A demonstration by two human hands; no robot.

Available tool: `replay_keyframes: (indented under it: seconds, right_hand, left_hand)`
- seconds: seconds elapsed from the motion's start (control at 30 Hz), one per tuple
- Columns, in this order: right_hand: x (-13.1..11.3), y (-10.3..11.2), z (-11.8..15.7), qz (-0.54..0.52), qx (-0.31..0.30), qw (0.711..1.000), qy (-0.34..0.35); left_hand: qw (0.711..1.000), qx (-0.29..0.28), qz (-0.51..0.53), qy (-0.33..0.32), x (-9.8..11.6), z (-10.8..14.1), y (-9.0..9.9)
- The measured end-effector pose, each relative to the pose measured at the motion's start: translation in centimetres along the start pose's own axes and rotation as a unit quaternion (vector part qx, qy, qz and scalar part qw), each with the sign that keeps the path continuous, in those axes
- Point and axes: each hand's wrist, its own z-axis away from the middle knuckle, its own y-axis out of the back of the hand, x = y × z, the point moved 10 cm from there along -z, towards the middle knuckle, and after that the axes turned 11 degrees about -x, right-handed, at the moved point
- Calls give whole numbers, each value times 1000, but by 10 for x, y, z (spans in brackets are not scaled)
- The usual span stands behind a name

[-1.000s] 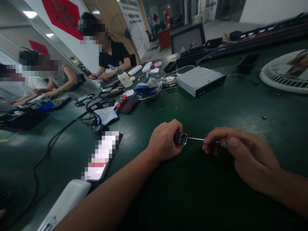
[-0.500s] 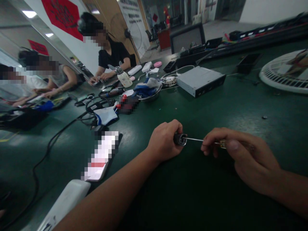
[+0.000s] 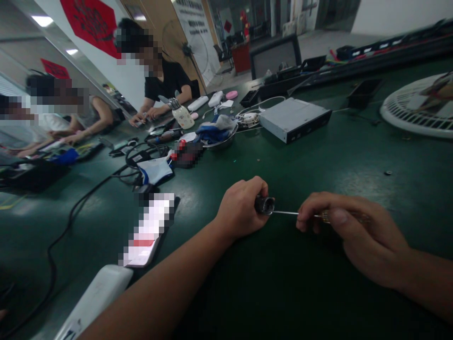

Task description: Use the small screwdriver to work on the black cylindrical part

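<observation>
My left hand point(image 3: 242, 208) is closed around a short dark metal cylinder point(image 3: 262, 205), its hollow end facing right; most of the part is hidden by the fingers. A screwdriver point(image 3: 288, 213) with a thin steel shaft and a yellowish clear handle is gripped in my right hand point(image 3: 357, 231). Its shaft points left, and the tip meets the lower rim of the cylinder's opening; whether it is just inside or only against the edge I cannot tell. Both hands are just above the dark green table point(image 3: 300, 165).
A lit phone point(image 3: 150, 231) and a white case point(image 3: 95, 297) lie by my left forearm. Beyond sit a blue-and-white cloth in a bowl point(image 3: 219, 137), a grey disc drive point(image 3: 295, 118) and a round white fan grille point(image 3: 417, 108). Co-workers sit at the far left.
The screwdriver tip has shifted from the middle of the cylinder's opening to its lower edge, with my right hand dipping slightly. My left hand stays nearly still around the cylinder.
</observation>
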Motion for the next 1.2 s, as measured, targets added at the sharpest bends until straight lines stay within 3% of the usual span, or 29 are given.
replay_keyframes:
  seconds: [0.4,1.0,1.2]
  right_hand:
    - [8,6,3,13,54,998,-23]
    - [3,-3,1,-16,-10,1000,-4]
    - [2,-2,-1,-5,-4,1000,-12]
  left_hand:
    - [1000,-1,-2,1,0,1,-2]
    - [1000,2,2,4,-1,-1,-2]
    - [1000,-3,6,4,-1,0,0]
